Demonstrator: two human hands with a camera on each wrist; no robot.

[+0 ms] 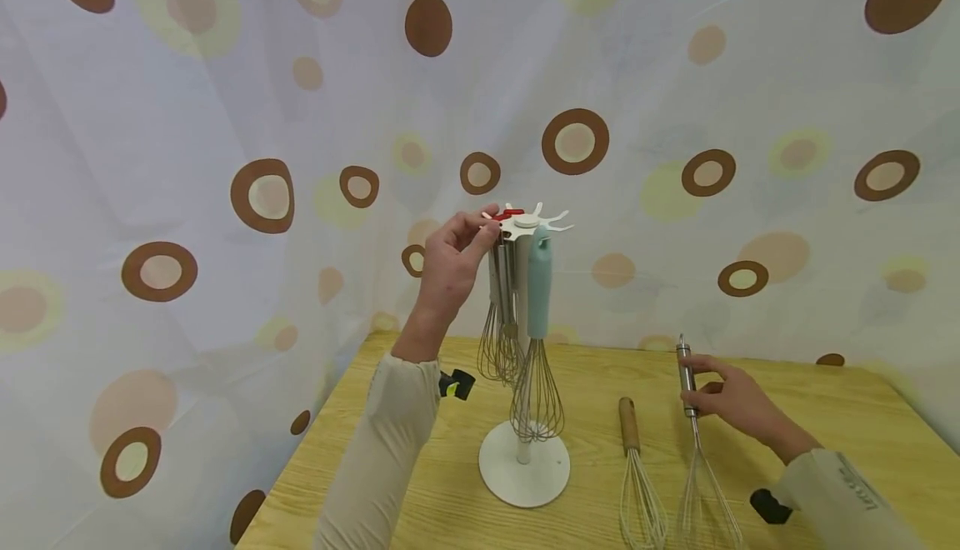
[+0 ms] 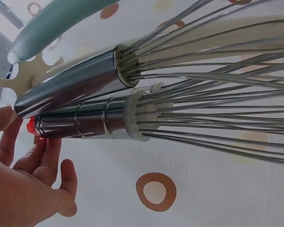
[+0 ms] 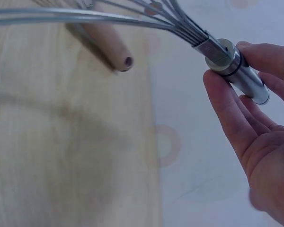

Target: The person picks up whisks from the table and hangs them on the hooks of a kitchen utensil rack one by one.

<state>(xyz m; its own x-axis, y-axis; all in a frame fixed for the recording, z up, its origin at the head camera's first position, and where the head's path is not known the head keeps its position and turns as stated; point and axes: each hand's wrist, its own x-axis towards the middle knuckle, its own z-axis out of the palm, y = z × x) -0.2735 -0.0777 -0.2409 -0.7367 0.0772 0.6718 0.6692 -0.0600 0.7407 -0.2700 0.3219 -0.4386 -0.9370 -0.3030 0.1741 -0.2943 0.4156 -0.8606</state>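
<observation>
My left hand [image 1: 453, 258] is up at the hooked top [image 1: 551, 223] of a white stand, thumb and fingers pinching the red-tipped end of a steel whisk [image 2: 92, 116]. Right beside that one hangs a second steel-handled whisk [image 2: 75, 78]. A whisk with a pale blue handle [image 1: 538, 292] hangs on the near side of the stand. Lower at the right, my right hand [image 1: 738, 400] grips a long whisk by its steel handle [image 1: 686, 375] between thumb and fingers. Its handle end points toward the wall, and its wires reach toward me.
A whisk with a wooden handle [image 1: 629, 425] lies on the wooden table [image 1: 592, 375], left of the right hand. The stand's round white base [image 1: 525, 487] is on the table. A spotted sheet [image 1: 637, 75] covers the wall behind.
</observation>
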